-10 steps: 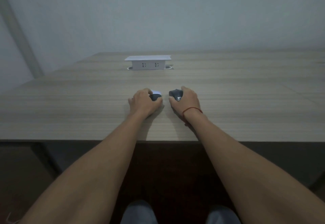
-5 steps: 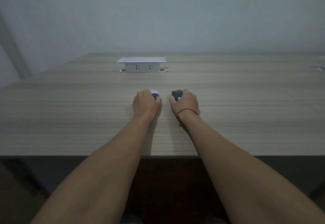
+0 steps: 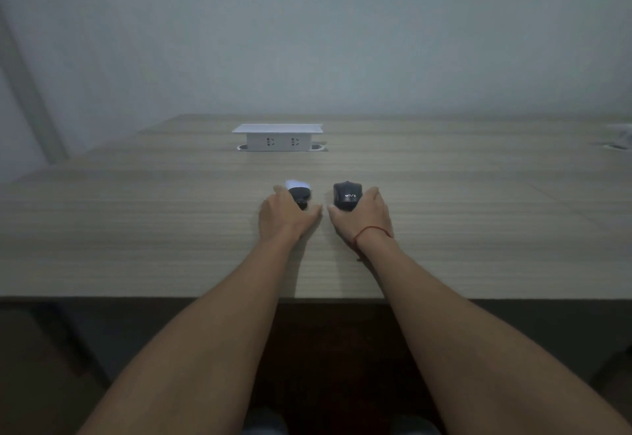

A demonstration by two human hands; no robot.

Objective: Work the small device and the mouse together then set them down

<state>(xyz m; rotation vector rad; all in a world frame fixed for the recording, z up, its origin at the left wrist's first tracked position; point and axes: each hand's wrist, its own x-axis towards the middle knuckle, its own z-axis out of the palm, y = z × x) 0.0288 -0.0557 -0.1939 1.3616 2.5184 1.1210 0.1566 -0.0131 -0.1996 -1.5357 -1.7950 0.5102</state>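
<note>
The small device (image 3: 298, 192), black with a white end, lies on the wooden table (image 3: 136, 229) just left of centre. My left hand (image 3: 285, 217) rests behind it with fingers spread, index finger along its left side and thumb to its right. The black mouse (image 3: 347, 195) with white lettering sits on the table a little to the right. My right hand (image 3: 364, 215) lies behind it, thumb at its near left corner and fingers along its right side. Both objects are mostly uncovered. I cannot tell if the fingers still press on them.
A white pop-up socket box (image 3: 277, 137) stands raised from the table farther back. A pale object (image 3: 619, 140) lies at the far right edge. The table's front edge (image 3: 136, 298) runs across below my forearms. A red string circles my right wrist.
Both hands have slid back toward me and spread their fingers, uncovering the device and the mouse, which now rest on the table. The view has also tilted slightly.
</note>
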